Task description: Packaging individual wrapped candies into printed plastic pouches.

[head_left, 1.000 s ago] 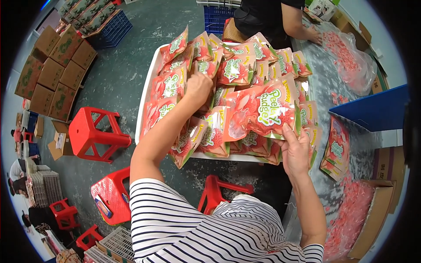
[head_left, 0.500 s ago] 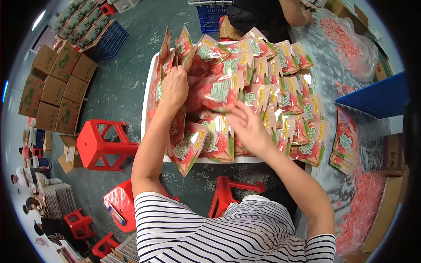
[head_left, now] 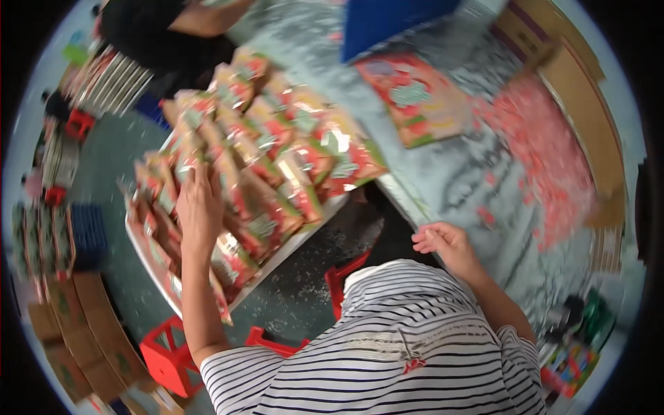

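Observation:
My left hand (head_left: 199,207) rests on the pouches at the left of the pile, its fingers stretched out over their tops, blurred at the tips. Beneath it, several pink and green stand-up pouches (head_left: 266,225) with a strawberry-like picture fill a white tub (head_left: 268,271), leaning against each other in rows. My right hand (head_left: 449,249) hovers by the near edge of the metal table, loosely bent, with nothing visible in it. A flat stack of similar pouches (head_left: 415,100) lies on the table ahead of it.
The wet metal table (head_left: 443,180) holds a heap of pink pieces (head_left: 543,152) beside an open carton (head_left: 581,111). A blue panel (head_left: 387,24) stands at its far side. Another person (head_left: 149,34) works beyond the tub. A red stool (head_left: 169,356) and stacked cartons (head_left: 76,332) stand at left.
The view has swung right toward the table. My right hand has left the blurred pouch at the pile and drawn back to the table edge. My left hand is still at the pouches.

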The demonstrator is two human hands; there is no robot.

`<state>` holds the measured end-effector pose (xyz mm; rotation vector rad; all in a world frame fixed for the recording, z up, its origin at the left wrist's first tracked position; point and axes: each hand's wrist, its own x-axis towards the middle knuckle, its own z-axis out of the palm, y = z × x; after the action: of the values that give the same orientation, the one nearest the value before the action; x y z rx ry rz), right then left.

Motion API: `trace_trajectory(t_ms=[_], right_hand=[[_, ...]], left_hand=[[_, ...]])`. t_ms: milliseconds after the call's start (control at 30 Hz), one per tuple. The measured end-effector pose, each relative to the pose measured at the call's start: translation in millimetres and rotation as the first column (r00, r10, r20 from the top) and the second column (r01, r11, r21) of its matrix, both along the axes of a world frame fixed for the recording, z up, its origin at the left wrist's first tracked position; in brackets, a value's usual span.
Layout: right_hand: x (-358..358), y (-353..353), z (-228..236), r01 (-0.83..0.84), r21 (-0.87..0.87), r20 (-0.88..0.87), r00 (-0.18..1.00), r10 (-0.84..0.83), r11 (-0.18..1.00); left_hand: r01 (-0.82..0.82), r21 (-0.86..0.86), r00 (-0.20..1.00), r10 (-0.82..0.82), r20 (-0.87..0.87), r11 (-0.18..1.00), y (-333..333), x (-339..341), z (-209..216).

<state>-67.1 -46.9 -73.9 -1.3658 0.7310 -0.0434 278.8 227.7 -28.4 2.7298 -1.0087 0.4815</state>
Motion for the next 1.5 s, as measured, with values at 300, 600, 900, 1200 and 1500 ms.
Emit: trace_trajectory(t_ms=[300, 600, 900, 1200, 1500], right_hand=[[-96.7, -16.1, -21.2, 0.38, 0.012, -0.015, 0.925, -0.379, 0.925], [-107.0, -17.3, -23.3, 0.401, 0.179, 0.027, 0.911, -0.412, 0.898], [-75.8, -30.8, -27.6, 0.458, 0.121, 0.29, 0.832, -0.472, 0.881], [-90.3, -42.8, -16.1, 0.422, -0.087, 0.211, 0.893, -0.397, 0.903], [-95.6, -51.9, -34.0, 0.446, -0.226, 0.128, 0.895, -0.427, 0.866]], left_hand=[[0.706, -0.257, 0.671, -0.739, -0.055, 0.66, -263.8, -95.4, -38.0], [0.683, -0.315, 0.667, -0.738, -0.099, 0.659, -329.8, -65.4, -83.6], [0.866, 0.156, 0.491, -0.868, -0.079, 0.476, -262.0, -216.4, -23.1], [0.757, -0.343, 0.342, -0.784, -0.519, 0.557, -244.9, -296.7, -16.6], [0.355, -0.583, -0.035, -0.613, -0.789, 0.731, -244.2, -306.8, -40.9]])
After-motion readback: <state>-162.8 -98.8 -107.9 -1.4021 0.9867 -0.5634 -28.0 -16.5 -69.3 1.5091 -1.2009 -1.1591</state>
